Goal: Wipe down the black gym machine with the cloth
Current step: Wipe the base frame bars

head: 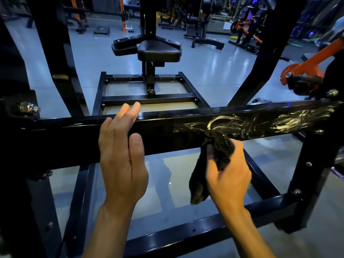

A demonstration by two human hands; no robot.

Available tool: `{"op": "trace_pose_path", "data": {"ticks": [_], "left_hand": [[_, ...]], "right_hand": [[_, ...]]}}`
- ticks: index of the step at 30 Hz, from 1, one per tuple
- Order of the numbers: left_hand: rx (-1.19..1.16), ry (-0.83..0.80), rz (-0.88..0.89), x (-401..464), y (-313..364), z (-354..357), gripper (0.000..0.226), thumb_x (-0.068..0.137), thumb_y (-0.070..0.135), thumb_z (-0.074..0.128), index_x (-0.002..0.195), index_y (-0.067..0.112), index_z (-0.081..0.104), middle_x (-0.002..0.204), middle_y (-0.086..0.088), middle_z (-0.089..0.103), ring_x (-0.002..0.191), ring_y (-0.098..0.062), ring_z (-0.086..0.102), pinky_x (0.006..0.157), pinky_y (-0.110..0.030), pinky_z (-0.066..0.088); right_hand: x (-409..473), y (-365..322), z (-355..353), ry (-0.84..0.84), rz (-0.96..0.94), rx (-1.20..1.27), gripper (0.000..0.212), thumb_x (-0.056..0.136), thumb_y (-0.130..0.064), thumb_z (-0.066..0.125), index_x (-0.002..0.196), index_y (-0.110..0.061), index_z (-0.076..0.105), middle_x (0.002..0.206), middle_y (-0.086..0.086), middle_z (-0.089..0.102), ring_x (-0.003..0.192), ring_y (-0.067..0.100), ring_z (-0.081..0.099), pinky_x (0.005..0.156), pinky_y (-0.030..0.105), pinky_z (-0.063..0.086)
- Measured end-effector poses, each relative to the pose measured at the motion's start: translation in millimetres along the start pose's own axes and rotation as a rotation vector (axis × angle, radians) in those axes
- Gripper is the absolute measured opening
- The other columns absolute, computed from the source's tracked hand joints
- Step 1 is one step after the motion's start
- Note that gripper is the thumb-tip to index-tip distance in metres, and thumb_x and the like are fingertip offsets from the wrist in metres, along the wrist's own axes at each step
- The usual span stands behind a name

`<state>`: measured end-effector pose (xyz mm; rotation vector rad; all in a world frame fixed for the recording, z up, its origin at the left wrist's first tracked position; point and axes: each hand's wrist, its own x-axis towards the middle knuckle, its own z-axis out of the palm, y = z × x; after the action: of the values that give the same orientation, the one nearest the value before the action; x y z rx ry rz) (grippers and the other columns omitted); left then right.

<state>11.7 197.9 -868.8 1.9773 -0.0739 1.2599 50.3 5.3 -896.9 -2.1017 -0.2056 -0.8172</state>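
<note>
Cloth (214, 157), bunched in the right hand's (229, 172) curled fingers, presses the crossbar (163, 133) at the streaks' (260, 123) near end; long overlapping strokes along them would serve, left hand (121, 155) resting flat, fingers straight, as a brace.
</note>
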Motion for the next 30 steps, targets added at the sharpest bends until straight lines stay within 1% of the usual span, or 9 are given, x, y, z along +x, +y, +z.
{"op": "trace_pose_path", "data": {"ticks": [4,8,11,14,17,22,25,27,30], "left_hand": [[0.005,0.023,0.004,0,0,4,0.043,0.106,0.014,0.032,0.142,0.003,0.051,0.144,-0.01,0.057,0.14,-0.024,0.047,0.121,-0.054,0.027],[-0.006,0.044,0.031,-1,-1,4,0.041,0.106,0.015,0.031,0.144,0.01,0.047,0.145,-0.005,0.055,0.136,-0.028,0.05,0.114,-0.062,0.032],[-0.061,0.047,0.016,-1,-2,2,0.041,0.107,0.018,0.031,0.145,0.022,0.044,0.144,0.0,0.056,0.119,-0.034,0.059,0.101,-0.066,0.043],[-0.101,0.051,-0.086,-1,-3,-3,0.038,0.108,0.024,0.032,0.143,0.029,0.046,0.144,0.003,0.057,0.086,-0.028,0.053,0.076,-0.046,0.049],[-0.118,0.043,-0.126,-1,-4,-9,0.04,0.109,0.041,0.028,0.142,0.027,0.045,0.14,0.001,0.061,0.078,-0.028,0.049,0.069,-0.036,0.042],[-0.127,0.045,-0.134,2,1,-11,0.044,0.106,0.045,0.026,0.142,0.027,0.044,0.139,0.0,0.062,0.089,-0.028,0.061,0.07,-0.032,0.047],[-0.117,0.072,-0.141,4,5,-10,0.043,0.105,0.043,0.026,0.141,0.028,0.044,0.139,0.004,0.063,0.099,-0.041,0.065,0.073,-0.036,0.048],[-0.106,0.083,-0.144,5,8,-10,0.044,0.104,0.042,0.026,0.141,0.027,0.045,0.136,0.015,0.063,0.09,-0.05,0.062,0.068,-0.032,0.043],[-0.1,0.094,-0.128,5,9,-10,0.046,0.103,0.038,0.026,0.141,0.022,0.047,0.129,0.043,0.052,0.096,-0.045,0.063,0.072,-0.034,0.045]], "right_hand": [[-14,-26,17,-0.089,-0.08,0.055,0.027,0.088,-0.033,0.062,0.105,-0.039,0.042,0.08,-0.022,0.051,0.075,0.004,0.059,0.056,0.011,0.044],[-13,-31,22,-0.233,-0.25,-0.034,0.021,0.085,-0.036,0.054,0.104,-0.031,0.045,0.08,-0.019,0.044,0.061,0.009,0.049,0.047,0.012,0.034],[0,-5,2,-0.142,-0.12,-0.066,0.029,0.087,-0.033,0.066,0.106,-0.039,0.044,0.076,-0.021,0.053,0.064,0.002,0.057,0.054,0.011,0.04],[1,0,-11,-0.072,0.001,-0.021,0.042,0.09,-0.025,0.075,0.103,-0.046,0.041,0.082,-0.018,0.058,0.081,0.001,0.061,0.059,0.021,0.045],[-12,-29,-4,-0.122,-0.031,0.053,0.039,0.09,-0.03,0.074,0.103,-0.049,0.042,0.094,-0.018,0.061,0.081,0.001,0.062,0.06,0.018,0.047],[-20,-69,18,-0.173,-0.197,0.062,0.032,0.086,-0.028,0.066,0.11,-0.037,0.046,0.094,-0.015,0.054,0.071,0.009,0.057,0.056,0.017,0.044],[-14,-82,29,-0.176,-0.286,-0.015,0.028,0.086,-0.028,0.064,0.107,-0.032,0.045,0.091,-0.013,0.05,0.065,0.009,0.05,0.053,0.018,0.04],[-7,-82,32,-0.186,-0.314,-0.061,0.03,0.085,-0.026,0.068,0.104,-0.03,0.045,0.089,-0.012,0.05,0.063,0.01,0.049,0.048,0.02,0.038],[8,-73,26,-0.172,-0.356,-0.127,0.024,0.086,-0.028,0.066,0.104,-0.027,0.05,0.086,-0.012,0.052,0.059,0.009,0.045,0.048,0.013,0.034]]}}
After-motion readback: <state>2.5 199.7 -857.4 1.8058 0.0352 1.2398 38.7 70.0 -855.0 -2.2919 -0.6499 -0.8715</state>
